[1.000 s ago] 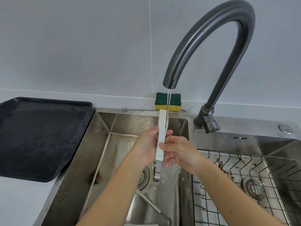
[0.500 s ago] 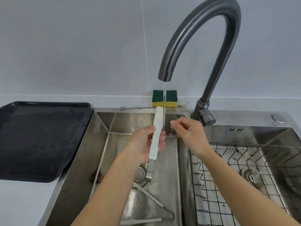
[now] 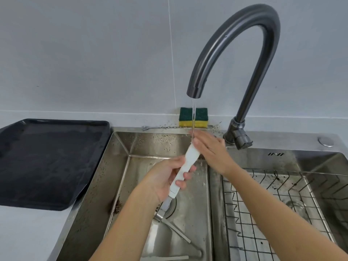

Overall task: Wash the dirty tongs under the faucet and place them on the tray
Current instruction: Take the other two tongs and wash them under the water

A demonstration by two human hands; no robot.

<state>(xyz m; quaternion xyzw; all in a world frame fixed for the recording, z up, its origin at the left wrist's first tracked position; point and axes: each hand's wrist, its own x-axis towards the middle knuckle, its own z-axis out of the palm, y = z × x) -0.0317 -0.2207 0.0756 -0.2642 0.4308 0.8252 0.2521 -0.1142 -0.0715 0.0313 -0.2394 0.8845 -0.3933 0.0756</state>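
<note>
White-handled tongs [image 3: 185, 166] with a metal lower end are held tilted over the left sink basin. My left hand [image 3: 166, 178] grips their middle, fingers curled round the white part. Water runs from the dark curved faucet [image 3: 235, 53] onto the tongs' upper tip. My right hand [image 3: 211, 149] has straight fingers that touch that upper tip under the stream. The black tray [image 3: 47, 162] lies on the counter to the left of the sink.
More tongs [image 3: 175, 234] lie on the left basin floor near the drain. A wire rack [image 3: 278, 208] fills the right basin. A green and yellow sponge [image 3: 201, 119] and a thin metal utensil [image 3: 160, 127] sit on the sink's back ledge.
My right hand let go of the tongs' lower part, lifted away and now touches their upper tip under the water. My left hand tilted the tongs to the right.
</note>
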